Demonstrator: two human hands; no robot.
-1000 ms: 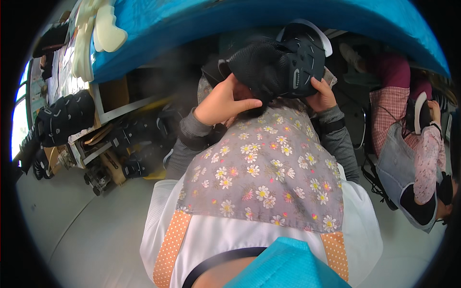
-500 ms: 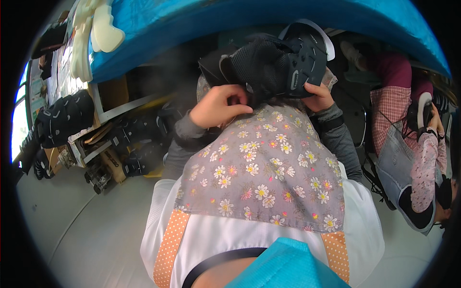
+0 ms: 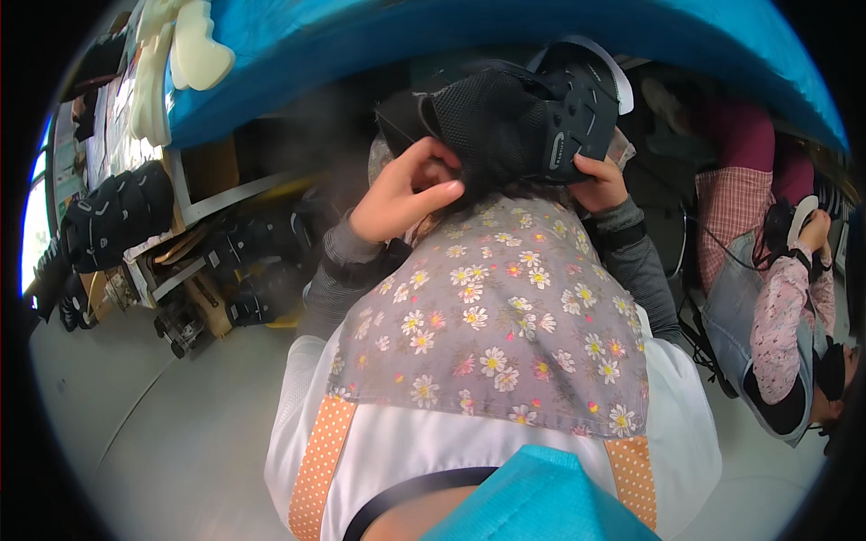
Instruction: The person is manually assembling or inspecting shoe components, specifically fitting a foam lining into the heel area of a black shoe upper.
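Note:
A black padded piece [image 3: 492, 126], with mesh fabric on its left and a moulded shell panel [image 3: 577, 122] on its right, rests at the far end of my lap. A pale curved rim [image 3: 621, 86] edges the shell; I cannot tell its exact kind. My right hand [image 3: 599, 183] is closed on the shell's near corner, thumb on top and fingers partly hidden. My left hand [image 3: 401, 191] is beside the mesh, thumb and index finger apart, fingertips touching or close to the fabric. The other fingers curl partly out of sight.
A blue-covered table [image 3: 361, 54] curves across the far side, with off-white foam shapes [image 3: 200, 50] at its left. Stacked black padded pieces [image 3: 122, 216] stand at left beside a metal-framed shelf [image 3: 234, 200]. Another person [image 3: 767, 307] sits at right, handling a black piece.
My left thumb and index finger have spread apart, and that hand has shifted slightly left. My right hand keeps its hold. The person at right has moved their hands.

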